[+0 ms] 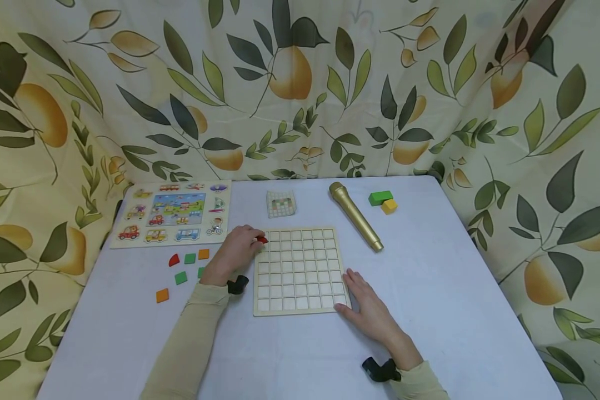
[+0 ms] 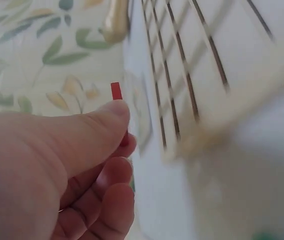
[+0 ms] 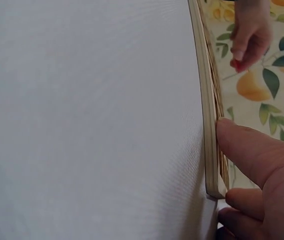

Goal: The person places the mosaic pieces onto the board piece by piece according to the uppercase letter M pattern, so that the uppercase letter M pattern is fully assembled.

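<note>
My left hand (image 1: 234, 253) pinches a small flat red piece (image 1: 262, 240) between thumb and fingers, at the upper left corner of a wooden grid board (image 1: 300, 311). The left wrist view shows the red piece (image 2: 116, 91) edge-on, sticking up past the thumb and held clear of the board. Along the board's lower right edge lies my right hand (image 1: 372, 311), its fingers extended. In the right wrist view the thumb touches the rim (image 3: 209, 125) of the board. All the grid's visible squares are bare.
Left of the board lie a red quarter-round piece (image 1: 174, 260), several green squares (image 1: 190, 258) and orange squares (image 1: 162, 295). Behind are a vehicle picture puzzle (image 1: 120, 243), a small grid card (image 1: 281, 204), a gold microphone (image 1: 356, 216), a green block (image 1: 380, 198) and a yellow block (image 1: 389, 206).
</note>
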A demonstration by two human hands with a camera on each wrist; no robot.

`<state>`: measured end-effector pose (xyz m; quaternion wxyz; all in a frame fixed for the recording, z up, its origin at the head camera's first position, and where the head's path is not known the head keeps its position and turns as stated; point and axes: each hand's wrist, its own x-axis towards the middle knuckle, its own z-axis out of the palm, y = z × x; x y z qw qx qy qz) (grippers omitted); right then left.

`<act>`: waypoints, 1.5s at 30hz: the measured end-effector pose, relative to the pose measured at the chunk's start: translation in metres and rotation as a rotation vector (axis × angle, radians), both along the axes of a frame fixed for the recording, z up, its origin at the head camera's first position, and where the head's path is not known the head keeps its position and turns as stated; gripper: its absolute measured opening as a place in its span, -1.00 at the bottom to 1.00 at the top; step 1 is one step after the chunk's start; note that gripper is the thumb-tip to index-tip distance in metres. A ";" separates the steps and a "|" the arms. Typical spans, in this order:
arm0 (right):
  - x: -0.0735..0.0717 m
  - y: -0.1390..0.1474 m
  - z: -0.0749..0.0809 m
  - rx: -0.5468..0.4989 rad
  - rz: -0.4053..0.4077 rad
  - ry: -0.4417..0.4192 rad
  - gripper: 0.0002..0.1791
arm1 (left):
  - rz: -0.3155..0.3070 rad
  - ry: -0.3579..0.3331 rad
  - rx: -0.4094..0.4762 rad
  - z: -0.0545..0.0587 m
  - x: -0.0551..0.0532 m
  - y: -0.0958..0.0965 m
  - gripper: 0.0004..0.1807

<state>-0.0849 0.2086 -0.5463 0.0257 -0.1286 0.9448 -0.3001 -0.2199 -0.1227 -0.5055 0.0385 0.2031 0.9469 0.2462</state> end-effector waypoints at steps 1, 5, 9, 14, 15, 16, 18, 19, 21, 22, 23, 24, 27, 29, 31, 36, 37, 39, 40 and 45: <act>0.000 0.000 0.000 0.001 -0.003 -0.005 -0.11 | -0.013 0.000 0.012 0.001 -0.001 0.006 -0.71; 0.000 0.001 -0.001 0.003 -0.003 -0.008 -0.12 | -0.067 0.012 0.030 0.004 -0.003 0.029 -0.71; 0.001 0.001 -0.002 -0.003 -0.005 0.002 -0.12 | -0.122 0.026 0.041 0.004 -0.006 0.051 -0.72; 0.001 0.001 -0.003 -0.010 -0.011 -0.001 -0.11 | -0.187 0.019 0.065 -0.003 -0.010 0.074 -0.71; 0.001 0.001 -0.003 -0.011 -0.010 -0.007 -0.11 | -0.197 0.014 0.067 -0.005 -0.010 0.078 -0.71; 0.001 0.001 -0.003 -0.012 -0.007 -0.009 -0.10 | -0.206 0.012 0.068 -0.007 -0.011 0.081 -0.71; 0.001 0.002 -0.005 -0.008 -0.006 -0.019 -0.10 | -0.229 0.007 0.057 -0.011 -0.012 0.087 -0.72; 0.001 0.002 -0.005 -0.008 -0.005 -0.023 -0.10 | -0.238 0.005 0.053 -0.013 -0.013 0.090 -0.72; 0.001 0.002 -0.006 -0.005 -0.004 -0.027 -0.10 | -0.259 0.003 0.051 -0.017 -0.013 0.095 -0.72; 0.001 0.002 -0.006 -0.004 -0.005 -0.029 -0.10 | -0.267 0.004 0.048 -0.019 -0.013 0.098 -0.72; 0.000 0.002 -0.006 -0.002 -0.009 -0.032 -0.10 | -0.275 0.003 0.047 -0.020 -0.013 0.100 -0.71; 0.001 0.002 -0.006 -0.005 -0.010 -0.033 -0.10 | -0.283 0.005 0.051 -0.020 -0.013 0.102 -0.71; 0.000 0.003 -0.005 -0.004 -0.010 -0.032 -0.10 | -0.304 0.030 0.037 -0.022 -0.012 0.108 -0.71; 0.001 0.003 -0.005 -0.006 -0.010 -0.033 -0.10 | -0.312 0.052 0.010 -0.022 -0.012 0.112 -0.70; 0.001 0.003 -0.005 -0.009 -0.007 -0.031 -0.10 | -0.317 0.071 -0.025 -0.023 -0.011 0.115 -0.70; 0.001 0.004 -0.005 -0.015 -0.001 -0.025 -0.10 | -0.315 0.074 -0.066 -0.024 -0.009 0.121 -0.71; 0.001 0.004 -0.005 -0.014 -0.001 -0.025 -0.10 | -0.312 0.075 -0.067 -0.024 -0.009 0.121 -0.71; 0.001 0.004 -0.005 -0.014 -0.001 -0.025 -0.10 | -0.307 0.081 -0.063 -0.025 -0.009 0.123 -0.71; 0.001 0.004 -0.005 -0.014 -0.002 -0.026 -0.10 | -0.304 0.086 -0.061 -0.025 -0.009 0.123 -0.71; 0.001 0.004 -0.005 -0.014 -0.004 -0.029 -0.10 | -0.286 0.109 -0.060 -0.027 -0.009 0.125 -0.73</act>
